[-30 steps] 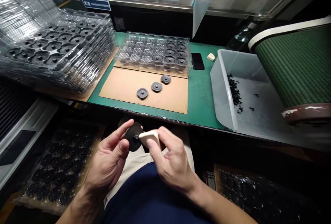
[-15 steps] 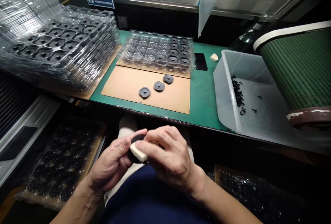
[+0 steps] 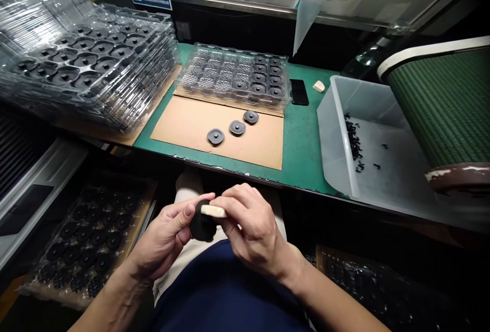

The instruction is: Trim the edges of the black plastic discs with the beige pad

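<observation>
Rubbing is the step in hand, by the look of it — the person is pinching a black disc point(image 3: 199, 223) in the left hand point(image 3: 164, 240), thumb and fingers closed on its rim, while the right hand point(image 3: 250, 230) is gripping a small cream block point(image 3: 213, 211) and pressing it against the disc's upper edge. Both are sitting low over the lap, in front of the green bench point(image 3: 302, 143). On the cardboard sheet point(image 3: 191, 122) 3 discs point(image 3: 237, 127) are lying in a row, apart from each other, just in front of a clear tray point(image 3: 233, 74) that is partly filled. The next move is probably calling for a firm pinch on the rim and a steady stroke of the block — a slack grip could be letting the disc slip.
</observation>
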A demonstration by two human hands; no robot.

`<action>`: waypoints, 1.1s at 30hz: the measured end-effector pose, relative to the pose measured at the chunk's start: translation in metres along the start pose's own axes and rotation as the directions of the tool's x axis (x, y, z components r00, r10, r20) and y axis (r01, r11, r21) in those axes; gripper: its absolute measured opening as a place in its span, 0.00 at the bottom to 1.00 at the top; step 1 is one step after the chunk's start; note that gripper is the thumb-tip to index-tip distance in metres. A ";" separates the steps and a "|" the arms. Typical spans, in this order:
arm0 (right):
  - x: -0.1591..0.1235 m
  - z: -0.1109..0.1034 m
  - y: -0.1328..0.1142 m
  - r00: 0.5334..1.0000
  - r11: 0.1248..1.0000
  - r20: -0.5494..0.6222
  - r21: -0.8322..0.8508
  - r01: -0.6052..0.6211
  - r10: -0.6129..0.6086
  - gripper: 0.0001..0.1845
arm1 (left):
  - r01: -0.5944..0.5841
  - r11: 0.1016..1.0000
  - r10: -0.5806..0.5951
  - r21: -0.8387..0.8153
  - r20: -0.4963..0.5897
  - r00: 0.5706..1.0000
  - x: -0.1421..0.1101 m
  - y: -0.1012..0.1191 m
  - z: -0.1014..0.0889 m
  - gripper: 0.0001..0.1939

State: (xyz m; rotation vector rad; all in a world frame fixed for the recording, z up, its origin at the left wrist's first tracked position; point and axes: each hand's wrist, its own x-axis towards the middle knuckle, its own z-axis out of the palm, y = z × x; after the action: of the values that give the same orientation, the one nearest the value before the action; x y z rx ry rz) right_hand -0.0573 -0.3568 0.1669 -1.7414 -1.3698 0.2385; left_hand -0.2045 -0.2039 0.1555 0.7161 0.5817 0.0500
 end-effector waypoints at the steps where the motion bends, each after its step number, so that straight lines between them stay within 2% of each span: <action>1: 0.001 -0.002 0.001 0.998 0.998 0.033 -0.006 0.056 -0.056 0.10 | 0.039 0.999 -0.039 -0.014 0.030 0.999 0.000 -0.002 -0.001 0.17; 4: 0.003 -0.006 0.002 0.968 0.972 0.113 -0.039 0.230 -0.225 0.11 | 0.144 0.989 -0.140 -0.038 0.091 0.986 0.000 -0.008 -0.003 0.20; 6: 0.005 -0.005 0.002 0.961 0.960 0.107 -0.087 0.266 -0.257 0.11 | 0.153 0.984 -0.146 -0.088 0.078 0.986 0.001 -0.011 -0.002 0.21; 7: 0.005 -0.003 0.001 0.975 0.969 0.063 -0.111 0.220 -0.214 0.10 | 0.117 0.984 -0.111 -0.132 0.050 0.993 0.003 -0.012 -0.001 0.19; 8: 0.005 0.000 0.000 0.992 0.986 0.003 -0.117 0.123 -0.123 0.10 | 0.048 0.984 -0.048 -0.172 0.007 0.999 0.004 -0.012 0.000 0.16; 9: 0.005 0.003 -0.001 0.999 0.997 -0.044 -0.079 -0.009 0.006 0.10 | -0.043 0.981 0.035 -0.191 -0.046 0.998 0.006 -0.012 0.001 0.17; 10: 0.004 0.006 -0.003 0.986 0.988 -0.052 0.003 -0.156 0.156 0.13 | -0.140 0.973 0.125 -0.183 -0.094 0.988 0.008 -0.011 0.002 0.19; 12: 0.003 0.012 -0.007 0.919 0.893 0.075 0.220 -0.393 0.387 0.16 | -0.287 0.952 0.271 -0.111 -0.137 0.953 0.011 -0.009 0.004 0.24; 14: 0.003 0.014 -0.010 0.873 0.803 0.209 0.344 -0.487 0.440 0.17 | -0.356 0.933 0.347 -0.050 -0.142 0.927 0.011 -0.007 0.004 0.25; 15: 0.004 0.014 -0.010 0.877 0.804 0.206 0.349 -0.481 0.435 0.17 | -0.368 0.929 0.359 -0.041 -0.146 0.922 0.010 -0.006 0.004 0.25; 18: 0.007 0.012 -0.008 0.937 0.919 0.035 0.185 -0.349 0.349 0.17 | -0.303 0.952 0.292 -0.045 -0.161 0.943 0.005 -0.002 -0.001 0.25; 21: 0.007 0.009 -0.005 0.980 0.980 -0.039 -0.022 -0.196 0.195 0.14 | -0.113 0.993 0.109 -0.041 -0.097 0.989 0.001 0.001 -0.010 0.23; 24: 0.004 0.008 -0.005 0.997 0.991 0.021 -0.117 -0.068 0.070 0.11 | 0.001 0.999 -0.001 -0.050 -0.007 1.000 0.001 0.000 -0.015 0.20; 27: 0.003 0.007 -0.005 0.996 0.993 0.085 -0.110 0.044 -0.035 0.12 | 0.083 0.995 -0.081 -0.060 0.028 0.996 0.003 -0.006 -0.017 0.15; 30: 0.004 0.003 -0.001 0.979 0.985 0.155 -0.092 0.148 -0.132 0.13 | 0.170 0.983 -0.169 -0.070 0.019 0.985 0.003 -0.015 -0.019 0.19; 33: 0.005 -0.001 0.004 0.943 0.959 0.221 -0.081 0.271 -0.248 0.14 | 0.231 0.970 -0.228 -0.081 0.043 0.973 0.001 -0.020 -0.018 0.22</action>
State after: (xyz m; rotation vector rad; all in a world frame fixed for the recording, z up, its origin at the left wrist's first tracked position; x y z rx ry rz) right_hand -0.0523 -0.3528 0.1664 -1.6364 -1.7794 0.2053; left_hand -0.2162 -0.2076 0.1312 0.5618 0.6239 -0.1515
